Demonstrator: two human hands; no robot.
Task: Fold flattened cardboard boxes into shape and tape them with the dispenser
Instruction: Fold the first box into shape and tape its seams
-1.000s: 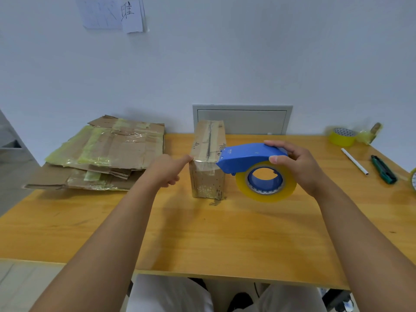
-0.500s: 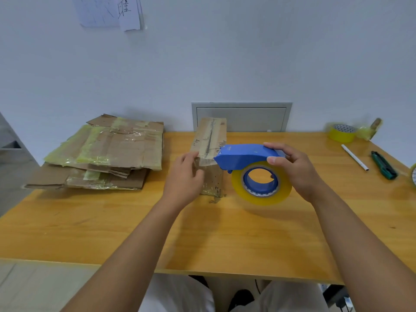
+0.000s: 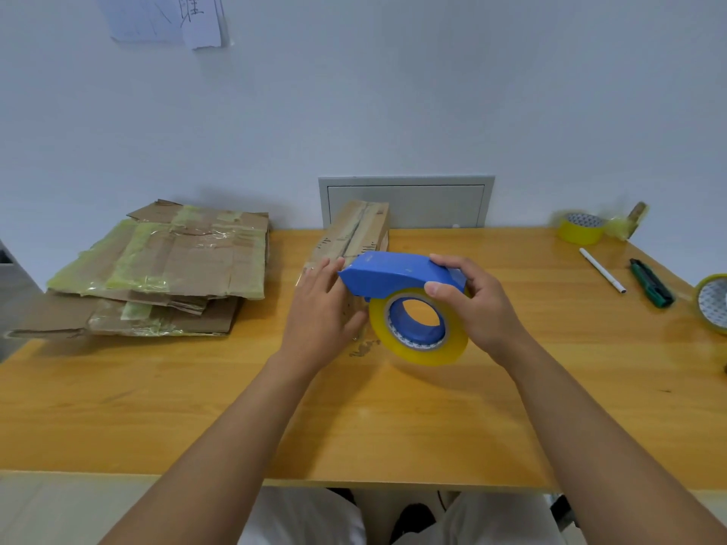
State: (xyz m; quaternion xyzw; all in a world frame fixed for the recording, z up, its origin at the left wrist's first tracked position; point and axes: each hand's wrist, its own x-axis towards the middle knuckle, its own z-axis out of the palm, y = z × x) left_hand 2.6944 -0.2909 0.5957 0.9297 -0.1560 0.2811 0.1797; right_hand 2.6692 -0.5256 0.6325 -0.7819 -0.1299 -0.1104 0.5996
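A small folded cardboard box (image 3: 360,230) stands mid-table with a taped seam along its top. My left hand (image 3: 320,316) lies flat against its near end, fingers straight, covering that face. My right hand (image 3: 478,308) grips the blue tape dispenser (image 3: 397,275) carrying a yellow tape roll (image 3: 423,342); the dispenser's nose sits at the box's near top edge, beside my left fingertips. A stack of flattened, tape-covered cardboard boxes (image 3: 165,265) lies at the left of the wooden table (image 3: 393,418).
At the back right sit a yellow tape roll (image 3: 581,228) and a wad of tape (image 3: 625,222). A white pen (image 3: 602,270) and a green utility knife (image 3: 651,283) lie nearby. Another tape roll (image 3: 714,302) shows at the right edge. A grey wall panel (image 3: 432,200) is behind the box.
My left hand moved from the box's left side onto its near end and flattened there. The dispenser came slightly nearer and lower over the near top edge.
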